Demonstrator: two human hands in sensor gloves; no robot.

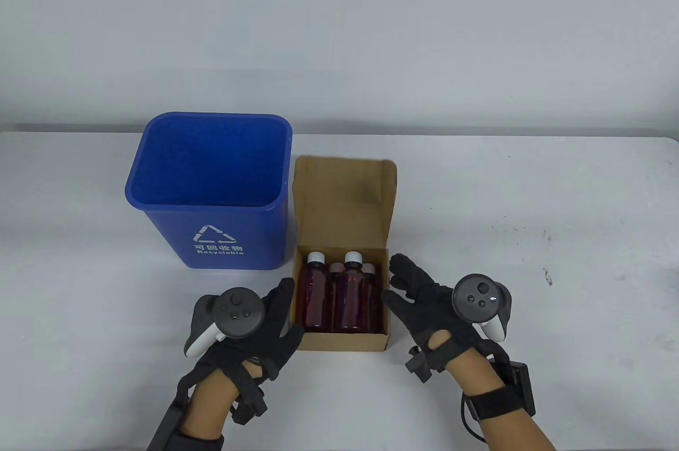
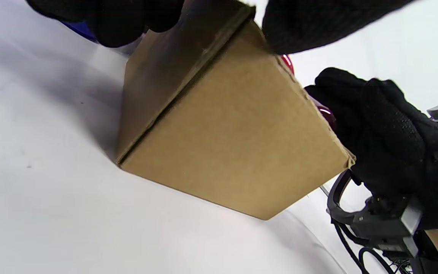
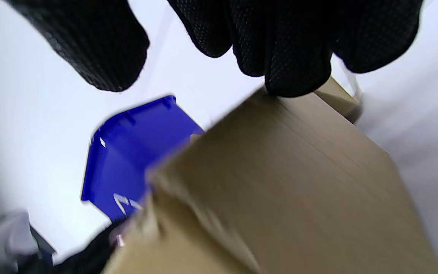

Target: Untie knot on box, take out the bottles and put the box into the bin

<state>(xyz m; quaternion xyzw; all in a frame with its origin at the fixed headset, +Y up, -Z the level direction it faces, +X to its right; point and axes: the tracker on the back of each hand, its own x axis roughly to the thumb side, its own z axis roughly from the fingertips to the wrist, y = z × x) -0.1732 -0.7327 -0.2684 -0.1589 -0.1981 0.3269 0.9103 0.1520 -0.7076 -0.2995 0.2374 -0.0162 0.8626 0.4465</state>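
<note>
I am flanking the open box [image 1: 344, 260] beside the bin [image 1: 209, 188], left hand [image 1: 268, 321] and right hand [image 1: 424, 294] spread; the bottles [image 1: 342, 292] inside (probably smooth, heavy) are asking neck grips.

A white table [image 1: 530, 260] carries a blue recycling bin [image 1: 212, 196] at left-centre, standing upright with its recycling symbol facing the near edge. Just beside it on the right sits an open cardboard box [image 1: 345, 339], its lid flap folded back towards the far edge.
</note>
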